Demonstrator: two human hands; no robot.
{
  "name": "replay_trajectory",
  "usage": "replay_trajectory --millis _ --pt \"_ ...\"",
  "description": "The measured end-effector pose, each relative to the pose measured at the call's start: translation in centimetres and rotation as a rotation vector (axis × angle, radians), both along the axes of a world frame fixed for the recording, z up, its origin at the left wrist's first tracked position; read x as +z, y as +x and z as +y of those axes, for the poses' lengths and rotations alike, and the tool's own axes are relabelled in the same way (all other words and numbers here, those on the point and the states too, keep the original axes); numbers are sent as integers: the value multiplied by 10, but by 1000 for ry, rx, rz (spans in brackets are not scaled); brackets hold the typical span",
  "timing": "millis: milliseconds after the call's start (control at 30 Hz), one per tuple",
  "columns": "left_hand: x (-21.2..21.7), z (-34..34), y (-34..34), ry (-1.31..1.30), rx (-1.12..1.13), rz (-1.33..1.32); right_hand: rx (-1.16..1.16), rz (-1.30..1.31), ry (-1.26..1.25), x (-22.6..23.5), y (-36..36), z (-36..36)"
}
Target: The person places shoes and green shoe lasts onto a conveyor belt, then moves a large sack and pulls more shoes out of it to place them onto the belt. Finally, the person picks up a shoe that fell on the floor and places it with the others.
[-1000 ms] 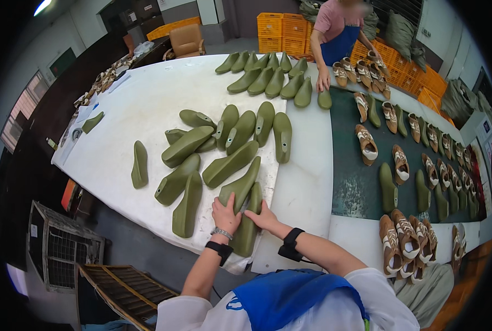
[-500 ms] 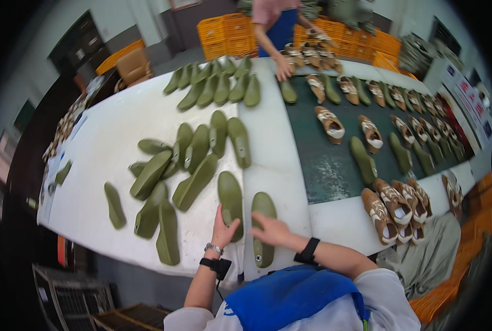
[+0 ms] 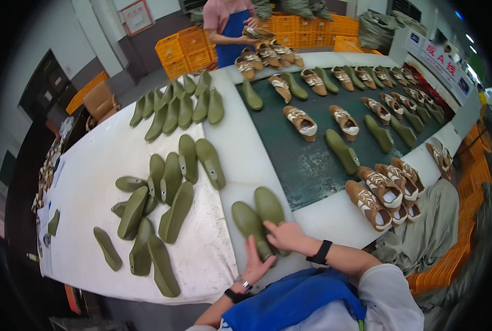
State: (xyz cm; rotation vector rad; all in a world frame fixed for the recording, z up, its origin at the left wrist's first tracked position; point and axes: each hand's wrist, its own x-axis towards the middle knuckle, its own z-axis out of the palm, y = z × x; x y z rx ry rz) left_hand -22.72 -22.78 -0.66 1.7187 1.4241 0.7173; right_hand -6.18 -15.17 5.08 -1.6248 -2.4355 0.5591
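Note:
Two olive-green shoe lasts lie side by side at the table's near edge, their toes pointing away from me. My left hand (image 3: 254,263) is around the heel end of the left shoe last (image 3: 247,219), thumb on one side and fingers on the other. Over the rear of the right shoe last (image 3: 269,204) lies my right hand (image 3: 286,237), its fingers bent round it and the index finger reaching toward the gap between the two. The right last's heel is partly hidden under that hand.
Left of my hands, several loose green lasts (image 3: 171,176) lie scattered on a white sheet, with rows of lasts (image 3: 171,113) behind. A dark green mat (image 3: 312,171) bears brown-and-white sneakers (image 3: 301,122) and lasts. Sneakers (image 3: 370,204) cluster at right. Across the table a co-worker (image 3: 229,30) holds a sneaker.
The left last has come over beside the right one, and both hands are now close together on the pair. My view has turned right. The co-worker has lifted a sneaker.

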Motion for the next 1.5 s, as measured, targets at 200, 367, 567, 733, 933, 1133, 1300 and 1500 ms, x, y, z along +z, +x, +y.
replay_trajectory --millis 200,367,567,733,933,1133,1300,1500 --pt "-10 152 -30 130 2 -13 -122 -59 69 1 45 24" --pt "33 287 -71 318 523 613 -146 -62 95 0 40 23" --pt "0 276 -94 106 333 176 -136 -5 90 -2 37 28" --pt "27 127 -48 18 7 232 -118 2 45 -8 37 36" --pt "62 229 -94 -153 95 346 -244 25 -38 0 61 27" --pt "-16 370 -245 355 -57 72 -190 153 -268 -6 41 35" --pt "-20 441 11 369 -523 -150 -281 223 -4 -26 52 24" --pt "-18 320 61 306 -614 -252 -290 228 -3 -12 57 15"
